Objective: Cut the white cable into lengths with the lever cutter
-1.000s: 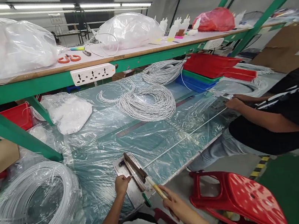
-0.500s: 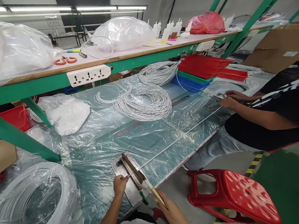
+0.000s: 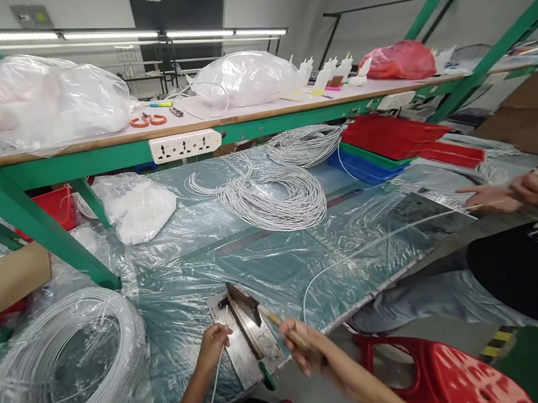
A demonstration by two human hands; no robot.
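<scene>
My left hand is pinched on a thin white cable, its short end poking up past the fingertips beside the cutter plate. In my right hand is the wooden handle of a hand cutter, whose rusty blade is raised above the plate. A green-handled tool lies at the plate's near edge. To the right, another length of white cable curves slackly over the table, from near my right hand to a co-worker's hands.
A large coil of clear-white tubing lies at left. Bundled white cables sit mid-table, with stacked red, green and blue trays behind. A green shelf post slants down at left. A red stool stands at right.
My right hand has lifted the blade. The cable that ran straight across the cutter is now separate from my left hand's piece and slack. The co-worker's hands have moved right.
</scene>
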